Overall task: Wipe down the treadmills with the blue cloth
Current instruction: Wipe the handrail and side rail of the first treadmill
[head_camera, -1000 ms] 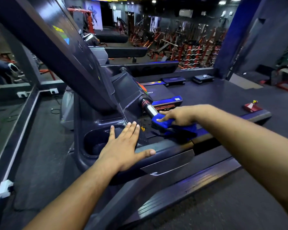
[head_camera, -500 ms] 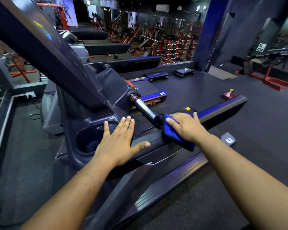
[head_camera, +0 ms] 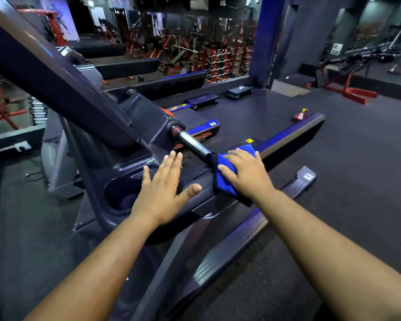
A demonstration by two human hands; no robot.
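Head view looks down on the blue cloth, which is wrapped over the handrail of the nearest treadmill, just where the rail's silver grip sensor ends. The right hand lies on top of the cloth with its fingers curved down over it and the rail — holding the cloth against the bar. A dark-edged corner of the cloth hangs below the wrist.

Just beside it, the left hand rests flat on the treadmill's console ledge, fingers straight and close together, thumb spread out toward the cloth; it holds nothing. A round cup holder sits in the ledge just left of that hand.

Farther out, the treadmill's side rail runs along the dark gym floor. A red spray bottle lies on the floor beyond the handrail's far end — well apart from both hands. More treadmills and red weight racks fill the background.
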